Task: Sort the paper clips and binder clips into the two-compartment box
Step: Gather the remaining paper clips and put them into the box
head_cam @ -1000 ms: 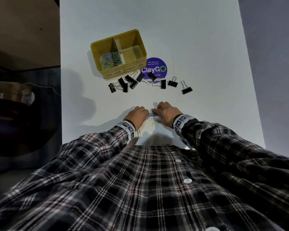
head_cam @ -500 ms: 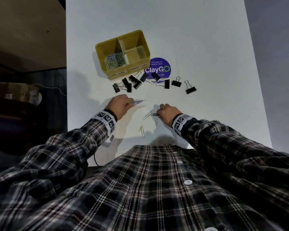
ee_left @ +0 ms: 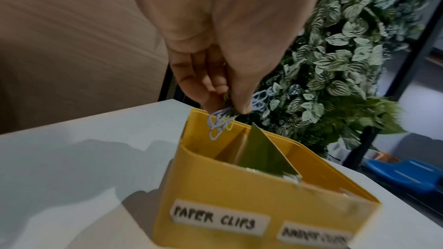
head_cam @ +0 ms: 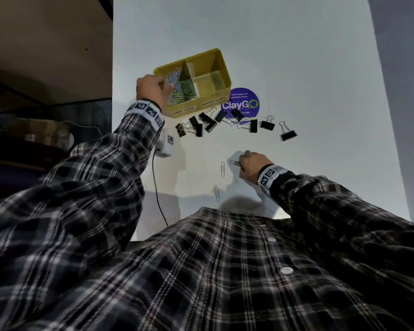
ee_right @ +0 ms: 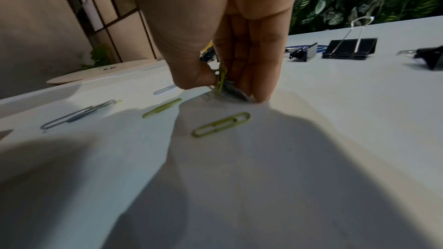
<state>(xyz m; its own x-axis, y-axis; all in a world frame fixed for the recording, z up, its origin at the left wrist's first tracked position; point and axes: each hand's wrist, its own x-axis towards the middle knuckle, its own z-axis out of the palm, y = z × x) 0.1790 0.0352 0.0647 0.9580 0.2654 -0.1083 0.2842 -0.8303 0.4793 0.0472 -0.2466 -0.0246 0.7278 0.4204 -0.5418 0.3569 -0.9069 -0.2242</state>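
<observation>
A yellow two-compartment box (head_cam: 221, 68) (ee_left: 223, 192) stands at the table's far left, its left half holding a heap of paper clips (head_cam: 183, 90) and labelled "PAPER CLIPS". My left hand (head_cam: 153, 90) (ee_left: 227, 105) hovers over that half, pinching a bunch of paper clips (ee_left: 220, 120) above the rim. My right hand (head_cam: 251, 163) (ee_right: 230, 90) is down on the table, pinching a few paper clips (ee_right: 221, 77) between thumb and fingers. Loose paper clips (head_cam: 222, 168) (ee_right: 221, 124) lie beside it. Several black binder clips (head_cam: 208, 123) (ee_right: 350, 48) lie in a row in front of the box.
A round purple "ClayGO" sticker (head_cam: 240, 105) lies right of the box. The white table (head_cam: 296, 56) ends at a left edge close to the box. A cable (head_cam: 158, 187) hangs off the near left edge. A leafy wall (ee_left: 347, 44) stands behind.
My left hand carried its bunch of paper clips from the table's middle up to the box's left compartment. My right hand stayed near the loose clips, gathering some.
</observation>
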